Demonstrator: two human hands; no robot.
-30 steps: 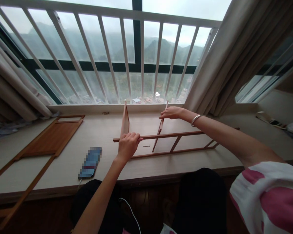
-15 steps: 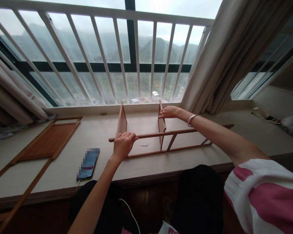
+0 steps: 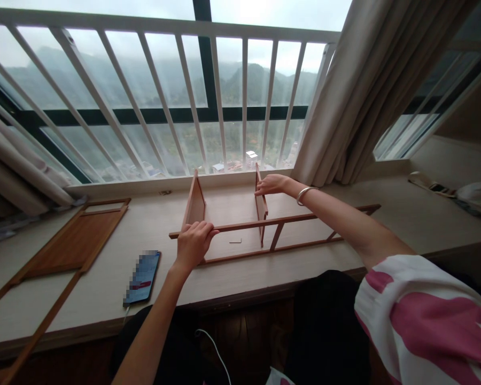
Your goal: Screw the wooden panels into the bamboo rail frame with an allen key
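My left hand (image 3: 194,243) is wrapped round the near end of the upper rail of a brown wooden frame (image 3: 278,235), which stands on its long edge. Behind that hand, a wooden panel (image 3: 194,200) rises upright at the frame's left end. My right hand (image 3: 270,184) grips the upper edge of a second upright panel (image 3: 261,206), its fingers closed over it. Where this panel meets the frame, I cannot tell whether the two are joined. An L-shaped hex key (image 3: 235,241) lies between the panels, on the pale surface.
A second wooden frame with a panel (image 3: 70,240) lies flat at the left. Near the front edge is a phone (image 3: 142,278) with a white cable. White railings (image 3: 244,101) and a curtain (image 3: 336,101) stand behind. A small metal piece (image 3: 165,192) lies by the sill.
The whole scene has shifted slightly left as the head view moved. The right panel's lower end appears to sit a little differently against the frame. Both hands keep their holds.
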